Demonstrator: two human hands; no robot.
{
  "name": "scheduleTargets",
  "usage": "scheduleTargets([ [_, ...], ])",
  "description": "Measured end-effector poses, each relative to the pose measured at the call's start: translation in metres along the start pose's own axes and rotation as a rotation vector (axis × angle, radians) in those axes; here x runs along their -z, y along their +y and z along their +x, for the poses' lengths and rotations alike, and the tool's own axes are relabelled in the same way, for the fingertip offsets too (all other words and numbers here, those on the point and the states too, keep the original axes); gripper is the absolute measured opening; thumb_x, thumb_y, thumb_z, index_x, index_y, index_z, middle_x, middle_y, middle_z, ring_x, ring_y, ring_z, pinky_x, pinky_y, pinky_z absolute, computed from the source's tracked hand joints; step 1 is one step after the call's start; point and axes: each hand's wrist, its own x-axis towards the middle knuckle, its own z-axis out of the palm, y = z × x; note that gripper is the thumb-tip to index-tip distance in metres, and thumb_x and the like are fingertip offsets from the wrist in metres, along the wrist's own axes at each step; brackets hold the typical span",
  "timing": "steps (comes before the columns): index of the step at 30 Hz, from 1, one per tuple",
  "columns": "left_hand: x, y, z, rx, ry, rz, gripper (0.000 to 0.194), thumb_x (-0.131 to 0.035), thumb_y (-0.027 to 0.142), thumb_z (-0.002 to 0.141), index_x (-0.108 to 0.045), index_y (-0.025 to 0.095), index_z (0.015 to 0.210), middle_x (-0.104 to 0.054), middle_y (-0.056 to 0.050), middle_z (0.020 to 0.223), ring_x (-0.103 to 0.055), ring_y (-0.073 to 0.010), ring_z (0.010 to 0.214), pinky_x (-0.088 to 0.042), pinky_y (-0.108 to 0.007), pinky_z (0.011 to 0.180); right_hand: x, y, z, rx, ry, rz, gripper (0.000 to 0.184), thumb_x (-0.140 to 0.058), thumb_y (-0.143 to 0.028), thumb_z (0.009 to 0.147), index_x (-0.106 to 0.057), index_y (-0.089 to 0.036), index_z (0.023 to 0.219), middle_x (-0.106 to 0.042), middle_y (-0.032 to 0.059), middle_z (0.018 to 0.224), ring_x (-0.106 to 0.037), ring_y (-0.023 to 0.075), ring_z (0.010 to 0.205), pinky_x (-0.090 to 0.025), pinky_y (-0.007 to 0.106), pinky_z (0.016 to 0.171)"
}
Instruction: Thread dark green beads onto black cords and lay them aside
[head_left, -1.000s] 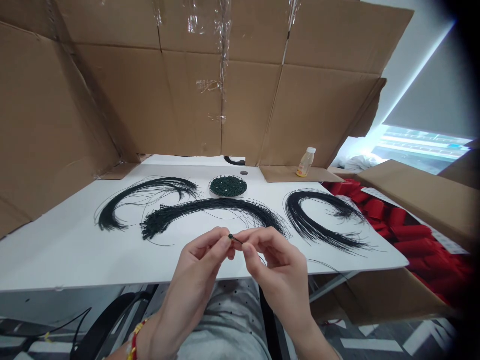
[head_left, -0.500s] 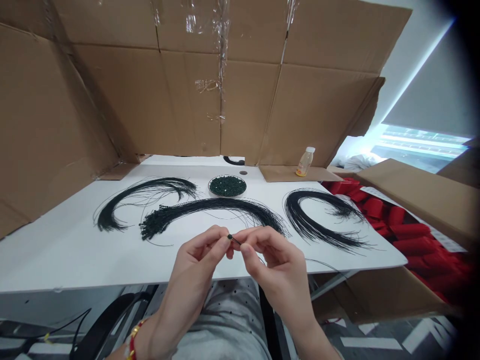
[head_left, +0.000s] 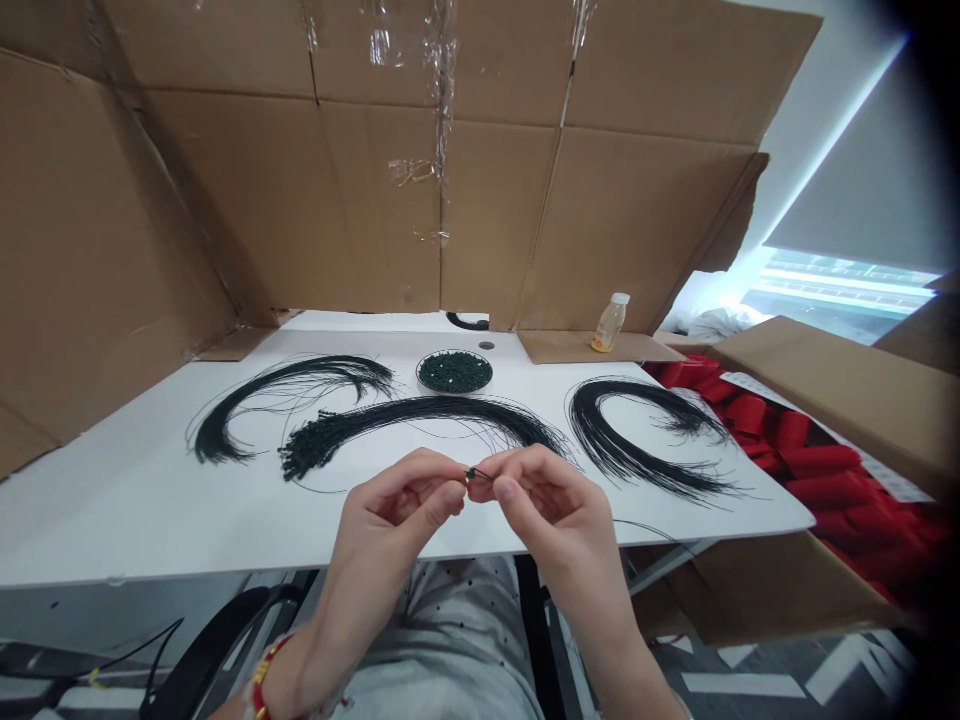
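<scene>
I've got my left hand (head_left: pixel 394 503) and right hand (head_left: pixel 546 508) pinched nearly shut at the fingertips on one green-headed strand (head_left: pixel 473 473), held up over the near side of the table (head_left: pixel 135 525), working that single piece.

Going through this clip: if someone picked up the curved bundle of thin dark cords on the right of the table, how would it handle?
Probably light and floppy: the thin dark cords lie in a loose curve on the white table. Their stray, fanned ends suggest they would likely spread or snag rather than lift as one stiff piece.
</scene>
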Motion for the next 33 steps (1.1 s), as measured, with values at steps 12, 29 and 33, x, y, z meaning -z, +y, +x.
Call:
scheduleTargets([
  [12,0.002,0.005,-0.003,0.091,-0.015,-0.035,0.006,-0.081,0.034,0.087,-0.082,0.028,0.085,-0.071,0.003,0.081,-0.059,-0.0095,0.072,-0.05,-0.017,0.069,0.003,0.0,-0.003,0.238,-0.056,-0.327,0.014,-0.071,-0.011,0.093,-0.069,-0.023,0.087,-0.076,-0.0006,0.098,-0.07,0.0136,0.094,-0.056,0.024,0.085],
  [29,-0.007,0.016,-0.004,0.266,0.009,-0.311,0.014,-0.088,0.037,0.078,-0.086,0.025,0.084,-0.07,0.001,0.067,-0.06,-0.009,0.068,-0.051,-0.014,0.07,0.0,-0.001,-0.005,0.201,-0.097,-0.195,0.016,-0.072,-0.007,0.088,-0.068,-0.023,0.086,-0.076,0.0003,0.1,-0.072,0.0137,0.091,-0.06,0.024,0.083],
  [33,-0.008,0.016,-0.004,0.27,0.003,-0.308,0.013,-0.087,0.036,0.08,-0.086,0.024,0.086,-0.069,0.001,0.066,-0.061,-0.0096,0.07,-0.051,-0.015,0.072,0.0,-0.002,-0.006,0.193,-0.09,-0.19,0.017,-0.072,-0.006,0.088,-0.068,-0.023,0.085,-0.076,-0.0001,0.099,-0.072,0.0134,0.09,-0.06,0.023,0.082],
])
